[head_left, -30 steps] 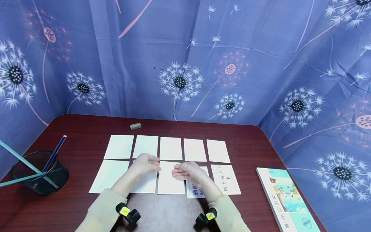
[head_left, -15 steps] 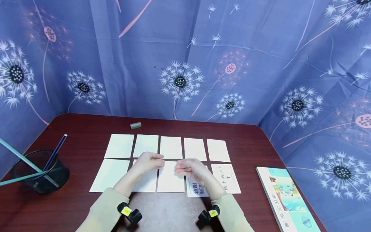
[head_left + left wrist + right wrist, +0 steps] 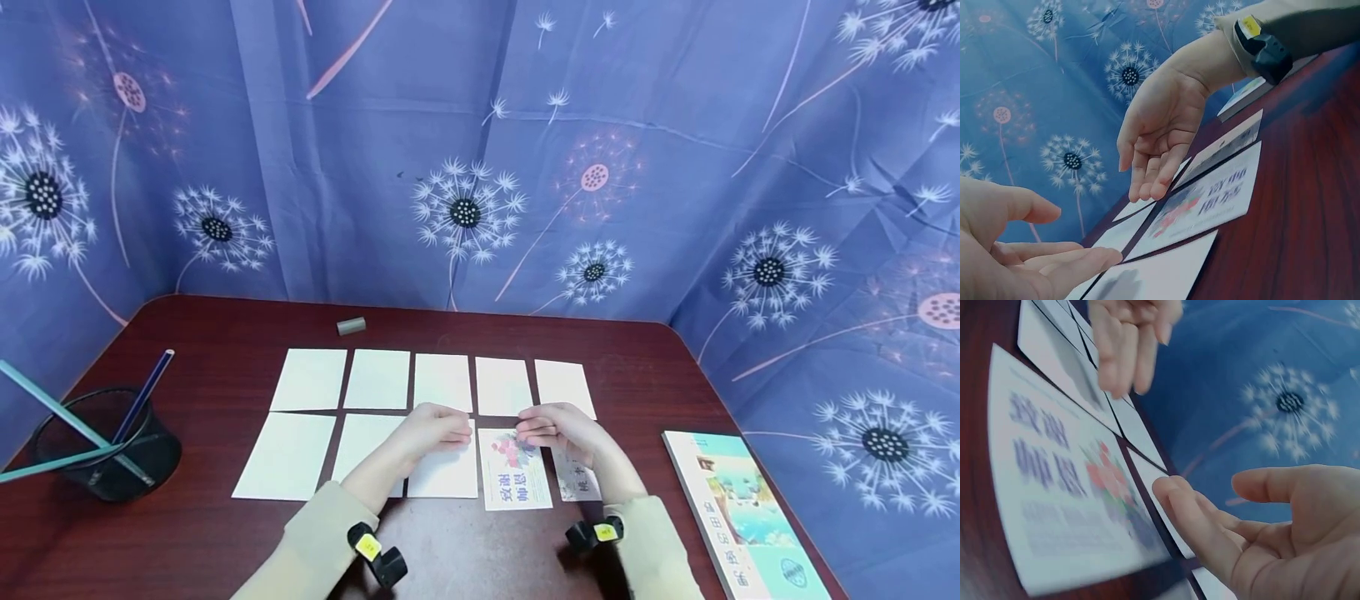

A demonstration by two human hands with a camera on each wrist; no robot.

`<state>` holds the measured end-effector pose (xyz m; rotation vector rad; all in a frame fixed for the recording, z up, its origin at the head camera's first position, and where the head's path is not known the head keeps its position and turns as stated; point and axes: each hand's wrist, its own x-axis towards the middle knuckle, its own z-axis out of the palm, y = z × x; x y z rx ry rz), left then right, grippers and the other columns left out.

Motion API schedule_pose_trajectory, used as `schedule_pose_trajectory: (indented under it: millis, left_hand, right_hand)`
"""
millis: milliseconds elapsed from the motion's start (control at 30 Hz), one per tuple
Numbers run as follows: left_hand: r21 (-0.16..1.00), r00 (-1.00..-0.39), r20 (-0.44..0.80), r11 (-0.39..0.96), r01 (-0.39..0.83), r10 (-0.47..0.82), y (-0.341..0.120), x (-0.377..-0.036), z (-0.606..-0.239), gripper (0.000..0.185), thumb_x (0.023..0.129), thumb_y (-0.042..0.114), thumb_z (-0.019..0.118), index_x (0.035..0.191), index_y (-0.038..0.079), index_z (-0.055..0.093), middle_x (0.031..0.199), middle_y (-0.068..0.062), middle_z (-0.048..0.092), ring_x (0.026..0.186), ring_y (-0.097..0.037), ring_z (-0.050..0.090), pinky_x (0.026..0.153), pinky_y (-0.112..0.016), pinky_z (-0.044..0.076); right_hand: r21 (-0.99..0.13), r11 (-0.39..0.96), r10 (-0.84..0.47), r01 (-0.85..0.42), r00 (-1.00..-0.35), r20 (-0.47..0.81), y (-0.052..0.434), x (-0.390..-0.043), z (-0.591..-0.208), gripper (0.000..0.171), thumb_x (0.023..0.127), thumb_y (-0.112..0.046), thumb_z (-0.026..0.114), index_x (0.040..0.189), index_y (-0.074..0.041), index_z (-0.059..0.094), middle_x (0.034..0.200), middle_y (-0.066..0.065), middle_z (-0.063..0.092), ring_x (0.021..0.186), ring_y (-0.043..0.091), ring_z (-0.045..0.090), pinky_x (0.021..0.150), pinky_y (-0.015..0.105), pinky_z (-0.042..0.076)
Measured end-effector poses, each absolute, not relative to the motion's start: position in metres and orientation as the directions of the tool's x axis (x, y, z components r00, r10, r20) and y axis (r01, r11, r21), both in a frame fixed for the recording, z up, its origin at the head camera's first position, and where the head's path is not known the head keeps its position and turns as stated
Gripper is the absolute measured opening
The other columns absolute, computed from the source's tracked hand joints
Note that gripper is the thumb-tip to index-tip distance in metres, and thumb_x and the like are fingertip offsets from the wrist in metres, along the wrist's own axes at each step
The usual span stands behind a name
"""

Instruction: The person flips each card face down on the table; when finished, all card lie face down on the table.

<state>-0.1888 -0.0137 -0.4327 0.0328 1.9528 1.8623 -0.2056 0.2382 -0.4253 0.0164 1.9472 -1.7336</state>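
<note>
Two rows of flat cards lie on the table, mostly blank white on top. Over the front row's middle blank card [image 3: 442,479] hovers my left hand [image 3: 429,432], its fingers loosely bent and holding nothing. My right hand [image 3: 568,432] is above the front row's right end, also holding nothing, thumb apart from the fingers in the right wrist view. Between the hands lies a printed card [image 3: 514,479] with pink flowers and purple characters. The right hand partly hides another printed card [image 3: 579,482]. In the left wrist view, both palms face each other above the cards.
A black mesh pen holder [image 3: 105,467] with pencils stands at the left. Behind the back row of cards [image 3: 442,383] lies a small grey cylinder [image 3: 351,326]. A book [image 3: 750,517] lies at the right edge. A blue dandelion-print curtain [image 3: 375,167] surrounds the table [image 3: 210,350].
Both hands have moved right across the front row. The flowered card, partly covered before, now shows between them, while the right hand now partly covers the rightmost printed card.
</note>
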Motion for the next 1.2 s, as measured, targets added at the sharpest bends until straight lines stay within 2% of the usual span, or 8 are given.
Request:
schedule_pose_trajectory:
  millis: [167,467,933,1200]
  left_hand:
    - [0.953,-0.896,-0.301,0.070,-0.295,0.325,-0.002,-0.188,-0.435,0.039,0.096,0.008,0.051,0.124,-0.019,0.053,0.113,-0.030,0.065,0.106,-0.035,0.067,0.092,-0.037,0.057]
    - [0.951,-0.889,-0.308,0.069,-0.303,0.338,-0.001,-0.185,-0.434,0.041,0.094,0.011,0.052,0.123,-0.019,0.053,0.114,-0.032,0.063,0.106,-0.038,0.066,0.092,-0.039,0.057]
    - [0.948,-0.883,-0.318,0.097,-0.303,0.346,0.002,-0.186,-0.437,0.040,0.094,0.011,0.052,0.122,-0.018,0.054,0.114,-0.030,0.064,0.103,-0.034,0.067,0.093,-0.039,0.057]
    - [0.949,-0.879,-0.314,0.088,-0.303,0.359,0.005,-0.184,-0.438,0.042,0.094,0.011,0.052,0.122,-0.020,0.052,0.117,-0.032,0.062,0.107,-0.038,0.065,0.095,-0.041,0.056]
  right_hand:
    - [-0.913,0.185,-0.290,0.364,-0.867,-0.405,0.257,-0.205,-0.425,0.044,0.101,-0.014,0.043,0.128,0.020,0.047,0.091,0.004,0.073,0.085,0.008,0.071,0.083,0.022,0.059]
    - [-0.903,0.166,-0.296,0.396,-0.854,-0.428,0.275,-0.202,-0.425,0.047,0.103,-0.016,0.042,0.128,0.024,0.043,0.091,0.006,0.073,0.085,0.010,0.072,0.081,0.023,0.059]
    - [-0.895,0.207,-0.259,0.395,-0.860,-0.440,0.274,-0.202,-0.428,0.047,0.101,-0.017,0.043,0.125,0.024,0.047,0.098,0.017,0.073,0.083,0.013,0.073,0.079,0.024,0.060]
    - [-0.892,0.224,-0.225,0.392,-0.870,-0.439,0.272,-0.202,-0.430,0.045,0.102,-0.018,0.042,0.121,0.022,0.051,0.097,0.017,0.074,0.084,0.013,0.073,0.079,0.024,0.060]
